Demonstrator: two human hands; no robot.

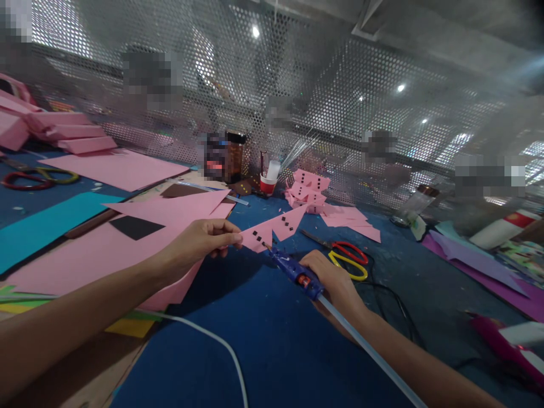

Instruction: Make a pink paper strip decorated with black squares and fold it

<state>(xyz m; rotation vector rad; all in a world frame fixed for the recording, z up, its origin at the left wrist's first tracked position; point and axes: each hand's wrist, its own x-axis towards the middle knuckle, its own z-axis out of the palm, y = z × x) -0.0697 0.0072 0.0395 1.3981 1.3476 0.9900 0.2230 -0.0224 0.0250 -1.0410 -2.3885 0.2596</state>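
Observation:
Between thumb and fingers, my left hand [212,237] pinches the left end of a pink paper cutout [289,222] that has a notch in its lower edge and small black squares on it. My right hand [329,277] is wrapped round a blue hot glue gun [293,269]. Its nozzle points up and left at the cutout's left half, close to the black squares; whether it touches the paper I cannot tell. A long translucent glue stick [365,345] sticks out of the gun's back end, over my right forearm.
Red-and-yellow scissors [348,260] lie just beyond my right hand. Dotted pink paper pieces [308,190] are piled near the mesh wall, beside a red-and-white cup [267,184]. Pink sheets [85,249] cover the left side. A magenta glue gun [501,345] and purple sheets [480,272] lie at right.

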